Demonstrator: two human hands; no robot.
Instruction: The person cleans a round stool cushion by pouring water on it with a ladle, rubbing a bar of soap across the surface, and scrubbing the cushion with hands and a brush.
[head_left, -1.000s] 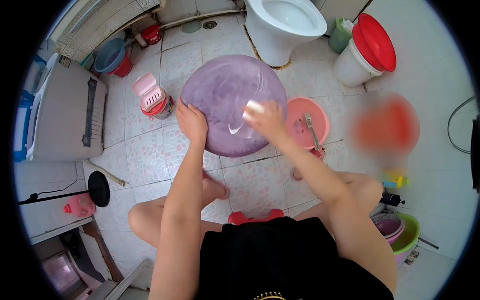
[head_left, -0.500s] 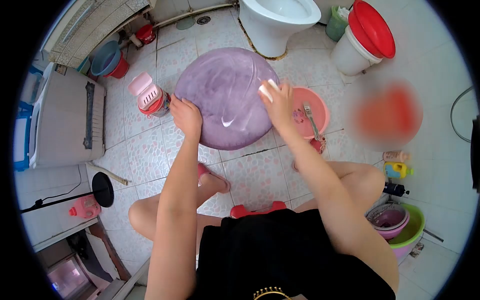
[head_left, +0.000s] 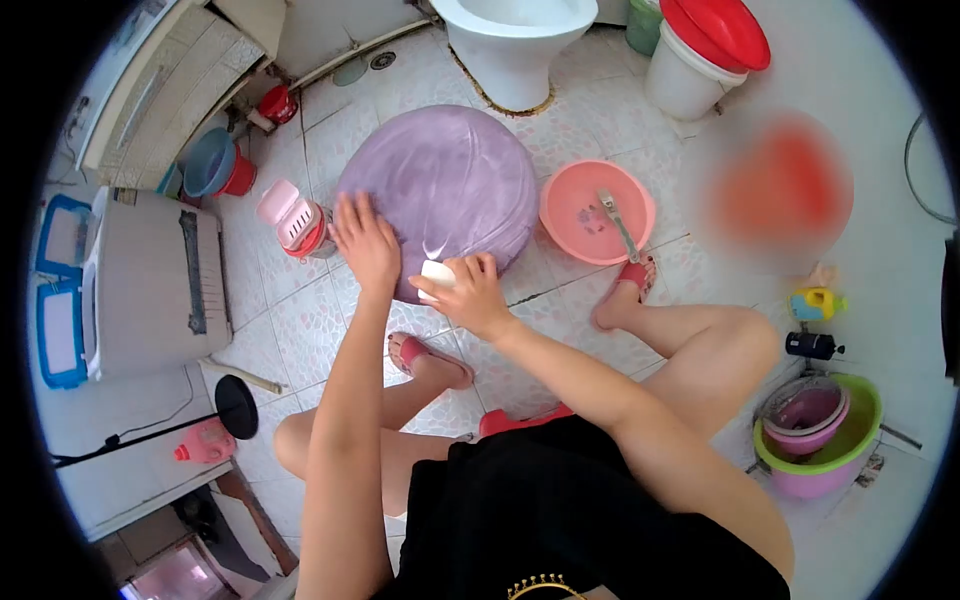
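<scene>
A round purple velvety cushion (head_left: pixel 450 175) sits low in front of me, with whitish smears and a white streak on its top. My left hand (head_left: pixel 365 242) rests on its left edge, fingers outstretched and holding nothing. Near the cushion's front edge, my right hand (head_left: pixel 480 295) grips a white bar of soap (head_left: pixel 436 279) between thumb and fingers. Left of the cushion is a pink soap box (head_left: pixel 290 215), its lid raised, on top of a red-rimmed container (head_left: pixel 318 240).
Right of the cushion stands a pink basin (head_left: pixel 567 222) with a brush (head_left: pixel 618 225) in it. A toilet (head_left: pixel 510 60) and a white bucket (head_left: pixel 685 80) are at the back. The washing machine (head_left: pixel 150 280) is left; nested basins (head_left: pixel 815 480) are right.
My right hand has carried the soap from the cushion's right side leftward and nearer to me, down to its front edge. My left hand stays at the left edge, its fingers more spread.
</scene>
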